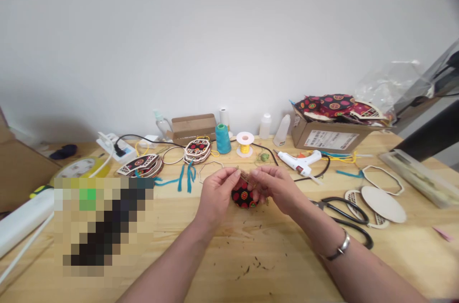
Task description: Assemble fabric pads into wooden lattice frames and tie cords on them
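Over the middle of the table, a small piece of black fabric with red flower-like dots [244, 198] is held between my two hands. My left hand [218, 193] pinches its upper left side, thumb on top. On the other side, the closed fingers of my right hand [278, 187] grip its upper right edge, where a thin light strip shows. My fingers hide most of that edge. Black-handled scissors [346, 212] lie right of my right hand, beside a pale oval disc [383, 204] and a cut-out frame [353, 198].
A white glue gun [301, 163] lies behind my right hand. Teal thread [223, 140] and a yellow-cord spool [245, 144] stand farther back. Patterned pieces [143, 167] lie left; a cardboard box [330, 139] holds more fabric. Dark scraps [247, 269] dot the near tabletop.
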`<state>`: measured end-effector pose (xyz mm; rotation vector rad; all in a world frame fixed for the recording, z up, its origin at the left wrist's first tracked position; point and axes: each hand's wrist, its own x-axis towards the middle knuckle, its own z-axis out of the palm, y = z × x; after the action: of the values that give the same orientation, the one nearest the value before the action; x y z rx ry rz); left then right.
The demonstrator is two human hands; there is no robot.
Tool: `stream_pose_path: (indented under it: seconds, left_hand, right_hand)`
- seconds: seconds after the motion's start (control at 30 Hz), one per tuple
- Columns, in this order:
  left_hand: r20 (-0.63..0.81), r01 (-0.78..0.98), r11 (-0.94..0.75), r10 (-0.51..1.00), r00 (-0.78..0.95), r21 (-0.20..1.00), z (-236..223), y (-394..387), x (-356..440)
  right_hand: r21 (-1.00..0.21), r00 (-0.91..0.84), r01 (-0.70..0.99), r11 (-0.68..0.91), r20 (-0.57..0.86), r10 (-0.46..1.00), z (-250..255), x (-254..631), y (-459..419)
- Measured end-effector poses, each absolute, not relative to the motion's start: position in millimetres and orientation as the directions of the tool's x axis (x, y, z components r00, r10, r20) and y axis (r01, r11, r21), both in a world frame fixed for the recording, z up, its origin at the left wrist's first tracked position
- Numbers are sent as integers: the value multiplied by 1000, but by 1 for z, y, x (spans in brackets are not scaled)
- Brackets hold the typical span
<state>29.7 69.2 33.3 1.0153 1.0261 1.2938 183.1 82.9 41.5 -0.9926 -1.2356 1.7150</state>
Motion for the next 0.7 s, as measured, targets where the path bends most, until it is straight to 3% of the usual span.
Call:
stream_pose_path:
  seconds: [0.4, 0.7]
  left_hand:
    - [-136, -444, 145, 989, 53, 884, 33, 69, 35]
    - [-128, -397, 134, 991, 40, 908, 31, 71, 34]
  right_hand:
    - [-976, -296, -113, -186, -146, 944, 41, 178, 83]
    - [-973, -325, -136, -187, -135, 936, 39, 178, 84]
